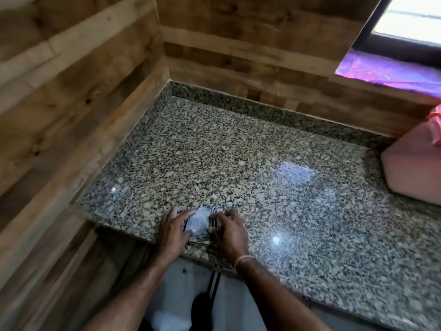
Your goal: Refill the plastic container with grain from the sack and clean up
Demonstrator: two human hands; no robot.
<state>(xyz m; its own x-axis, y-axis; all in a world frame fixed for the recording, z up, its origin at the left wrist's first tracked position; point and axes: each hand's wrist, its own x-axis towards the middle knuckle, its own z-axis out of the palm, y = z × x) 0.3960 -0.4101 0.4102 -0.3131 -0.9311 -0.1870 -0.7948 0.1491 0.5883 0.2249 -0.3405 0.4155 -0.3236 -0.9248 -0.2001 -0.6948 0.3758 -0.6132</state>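
Both hands held a folded sack (199, 222).
The left hand (173, 231) and right hand (230, 231) gripped its sides with curled fingers, at the front edge of the counter (238, 151). The pink container (410, 168) sat well apart, far right.

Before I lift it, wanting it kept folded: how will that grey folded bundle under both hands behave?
Probably floppy: the folded bundle shows soft creased layers. Likely light, being thin and flat. May unfold once left hand and right hand release.
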